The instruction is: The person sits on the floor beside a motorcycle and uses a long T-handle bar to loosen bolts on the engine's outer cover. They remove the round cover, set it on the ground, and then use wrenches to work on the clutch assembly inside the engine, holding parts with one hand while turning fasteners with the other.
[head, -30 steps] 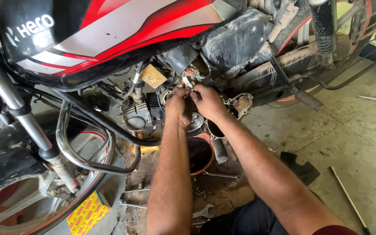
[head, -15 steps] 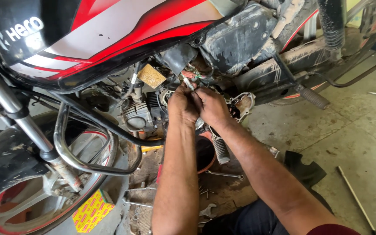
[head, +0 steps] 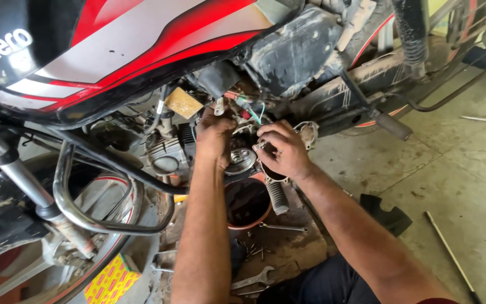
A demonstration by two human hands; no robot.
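Head view looks down on my two hands working close together at the side of the motorcycle engine [head: 170, 157]. My left hand [head: 214, 137] is curled over the upper part of the opened engine side, fingers bent against the metal just left of the round silver part [head: 241, 160]; whether it grips anything small I cannot tell. My right hand [head: 283, 151] is half closed, fingertips pinched toward the same spot at the right of that round part, possibly on a small fitting, though it is too small to make out. Just above the hands, loose coloured wires [head: 251, 110] hang free from under the dusty black side panel [head: 296, 50]. Directly beneath the hands, nearer to me, an orange pan [head: 265, 217] sits on the floor holding dark fluid, with the ribbed footpeg [head: 277, 197] over its right edge. By my judgement the cover is already off and draining has been provided for, while the work inside the casing is not finished and nothing is closed up. Nearer still, a spanner [head: 253, 279] and scattered small bolts [head: 254, 250] lie on the grimy floor. To the left are the chrome crash guard [head: 71, 208] and front wheel [head: 40, 264]; far above, the red and black fuel tank [head: 113, 50]. A thin rod [head: 451, 256] lies on the concrete to the right.
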